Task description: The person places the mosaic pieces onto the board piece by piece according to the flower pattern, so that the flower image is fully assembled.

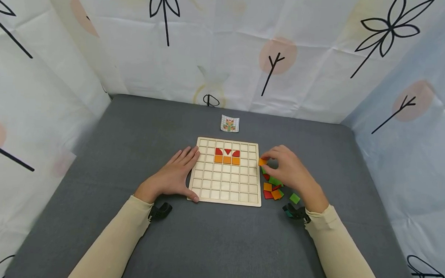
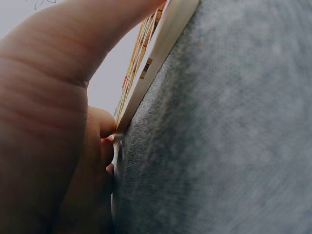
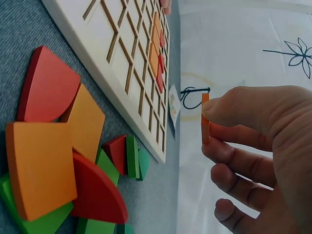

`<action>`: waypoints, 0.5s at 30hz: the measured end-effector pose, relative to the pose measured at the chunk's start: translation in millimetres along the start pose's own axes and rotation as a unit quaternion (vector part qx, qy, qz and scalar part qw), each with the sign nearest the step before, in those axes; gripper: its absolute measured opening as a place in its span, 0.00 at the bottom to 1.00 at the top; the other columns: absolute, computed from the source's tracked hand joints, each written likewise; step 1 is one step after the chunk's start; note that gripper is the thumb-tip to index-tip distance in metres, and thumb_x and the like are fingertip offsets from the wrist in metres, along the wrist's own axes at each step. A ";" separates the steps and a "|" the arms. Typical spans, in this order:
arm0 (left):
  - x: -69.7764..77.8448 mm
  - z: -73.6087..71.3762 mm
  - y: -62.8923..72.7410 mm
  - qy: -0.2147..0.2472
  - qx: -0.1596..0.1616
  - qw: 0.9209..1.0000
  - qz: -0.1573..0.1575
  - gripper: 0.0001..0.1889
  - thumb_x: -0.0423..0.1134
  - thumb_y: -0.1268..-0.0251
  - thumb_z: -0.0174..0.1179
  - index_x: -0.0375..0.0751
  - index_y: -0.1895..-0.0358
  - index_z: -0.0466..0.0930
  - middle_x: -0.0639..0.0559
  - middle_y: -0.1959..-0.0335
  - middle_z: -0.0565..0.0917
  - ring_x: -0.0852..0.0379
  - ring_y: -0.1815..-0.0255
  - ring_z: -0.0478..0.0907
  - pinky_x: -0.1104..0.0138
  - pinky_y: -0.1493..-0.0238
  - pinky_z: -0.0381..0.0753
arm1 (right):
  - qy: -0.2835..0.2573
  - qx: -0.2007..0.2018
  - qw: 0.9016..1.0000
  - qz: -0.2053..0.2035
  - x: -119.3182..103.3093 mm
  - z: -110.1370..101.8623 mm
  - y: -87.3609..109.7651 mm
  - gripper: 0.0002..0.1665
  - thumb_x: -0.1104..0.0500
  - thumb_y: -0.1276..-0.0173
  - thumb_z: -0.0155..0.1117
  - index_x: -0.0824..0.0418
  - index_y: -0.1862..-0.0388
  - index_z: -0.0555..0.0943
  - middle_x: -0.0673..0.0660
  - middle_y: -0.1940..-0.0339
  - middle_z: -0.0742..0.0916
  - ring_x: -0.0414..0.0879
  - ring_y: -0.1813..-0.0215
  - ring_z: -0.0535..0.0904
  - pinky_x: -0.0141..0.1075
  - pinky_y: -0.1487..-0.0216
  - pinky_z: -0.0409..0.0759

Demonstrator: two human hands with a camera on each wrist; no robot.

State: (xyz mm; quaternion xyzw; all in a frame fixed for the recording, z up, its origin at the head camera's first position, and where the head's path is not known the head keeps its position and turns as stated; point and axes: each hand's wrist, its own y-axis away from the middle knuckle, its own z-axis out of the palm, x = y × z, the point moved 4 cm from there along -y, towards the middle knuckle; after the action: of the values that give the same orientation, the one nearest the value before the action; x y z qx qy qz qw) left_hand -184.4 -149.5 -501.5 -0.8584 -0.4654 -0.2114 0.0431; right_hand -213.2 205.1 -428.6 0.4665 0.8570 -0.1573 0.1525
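Right of centre, my right hand [image 1: 289,168] pinches an orange tile [image 1: 262,162]; my left hand [image 1: 177,172], uncurled, braces the gridded wooden board [image 1: 225,186] mid-frame. I should pinch lightly, tile squared to the board.

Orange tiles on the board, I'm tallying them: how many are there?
3: left tile, middle tile and right tile, side by side in one row, directly below the red pieces; none seems hidden.
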 end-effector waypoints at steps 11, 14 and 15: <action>0.2 -0.2 -0.6 -0.002 -0.002 1.000 -0.001 0.83 0.79 0.59 0.78 0.34 0.11 0.38 0.41 0.09 0.37 0.39 0.10 0.32 0.47 0.13 0.33 | -0.003 -0.003 1.000 -0.002 -9.2 0.5 -6.1 0.12 0.61 0.28 0.78 0.62 0.48 0.92 0.56 0.51 0.89 0.58 0.47 0.80 0.51 0.48 0.81; 0.2 -0.2 -0.4 -0.001 -0.002 1.000 -0.001 0.83 0.79 0.58 0.79 0.34 0.11 0.38 0.41 0.09 0.37 0.39 0.10 0.32 0.47 0.13 0.33 | -0.007 -0.003 1.000 -0.010 -11.7 0.9 -7.9 0.12 0.61 0.29 0.78 0.62 0.48 0.92 0.56 0.51 0.89 0.58 0.47 0.80 0.51 0.48 0.81; 0.1 -0.2 -0.3 -0.002 -0.002 1.000 -0.001 0.83 0.79 0.58 0.79 0.34 0.11 0.38 0.41 0.09 0.37 0.38 0.10 0.32 0.47 0.13 0.33 | -0.009 -0.003 1.000 -0.012 -12.3 1.1 -8.4 0.12 0.61 0.29 0.78 0.62 0.48 0.92 0.56 0.51 0.89 0.58 0.47 0.80 0.51 0.48 0.81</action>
State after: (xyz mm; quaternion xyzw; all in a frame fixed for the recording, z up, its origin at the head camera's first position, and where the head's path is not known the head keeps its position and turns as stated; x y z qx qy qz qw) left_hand -184.7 -149.2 -501.3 -0.8586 -0.4657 -0.2104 0.0405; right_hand -213.8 191.0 -423.5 0.4543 0.8616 -0.1609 0.1595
